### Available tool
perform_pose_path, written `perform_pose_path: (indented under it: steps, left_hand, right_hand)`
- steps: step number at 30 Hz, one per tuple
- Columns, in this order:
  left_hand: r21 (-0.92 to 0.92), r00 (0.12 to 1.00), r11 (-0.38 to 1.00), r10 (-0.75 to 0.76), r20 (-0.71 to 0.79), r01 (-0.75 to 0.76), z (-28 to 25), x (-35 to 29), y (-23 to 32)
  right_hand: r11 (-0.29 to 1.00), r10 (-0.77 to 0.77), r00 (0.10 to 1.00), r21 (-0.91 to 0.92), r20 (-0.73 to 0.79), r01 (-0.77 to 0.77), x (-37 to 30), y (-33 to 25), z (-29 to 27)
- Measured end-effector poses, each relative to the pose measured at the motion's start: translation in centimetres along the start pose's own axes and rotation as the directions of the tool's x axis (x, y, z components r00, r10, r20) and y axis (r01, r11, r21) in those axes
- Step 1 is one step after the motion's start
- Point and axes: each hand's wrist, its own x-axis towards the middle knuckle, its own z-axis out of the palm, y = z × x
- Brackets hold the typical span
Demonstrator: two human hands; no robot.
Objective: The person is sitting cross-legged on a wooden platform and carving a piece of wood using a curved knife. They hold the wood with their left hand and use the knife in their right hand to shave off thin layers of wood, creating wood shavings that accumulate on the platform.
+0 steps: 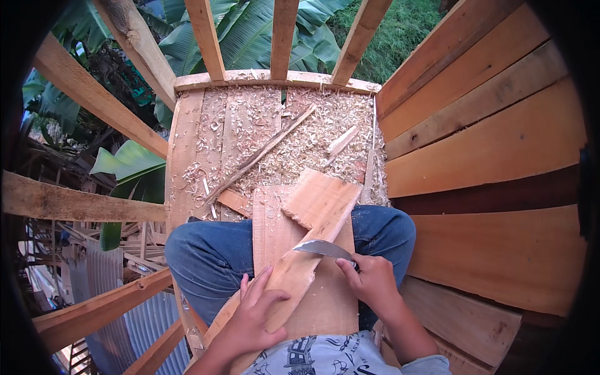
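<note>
A long piece of pale wood (284,275), with a broad squared block at its far end and a narrower shaft, lies slanted across my lap. Under it is a flat board (269,209) resting between my legs. My left hand (257,309) lies on the near part of the shaft, fingers spread, pressing it from above. In my right hand (370,280) is a knife with a curved blade (323,248), fingers wrapped round its handle. The blade points left and lies over the shaft, close to where it widens into the block. Most of the knife's handle is hidden by my fingers.
Wood shavings (250,131) cover the plank floor (187,134) ahead. A long thin stick (262,152) and a short wood scrap (342,141) lie among them. Wooden railing posts (284,37) stand in front and at left; a plank wall (481,144) rises at right.
</note>
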Motion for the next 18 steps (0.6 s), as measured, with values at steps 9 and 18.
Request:
perform_pose_path:
  steps: [9, 18]
  left_hand:
    - [-0.004, 1.0, 1.0, -0.006, -0.01, 0.006, 0.0, -0.1, -0.1]
    - [-0.022, 1.0, 1.0, -0.006, 0.004, 0.006, -0.5, 0.1, -0.1]
  right_hand:
    - [1.0, -0.01, 0.999, -0.023, -0.043, 0.009, 0.9, 1.1, -0.9]
    - [0.996, -0.084, 0.996, -0.036, -0.034, 0.083, 1.1, 1.1, -0.4]
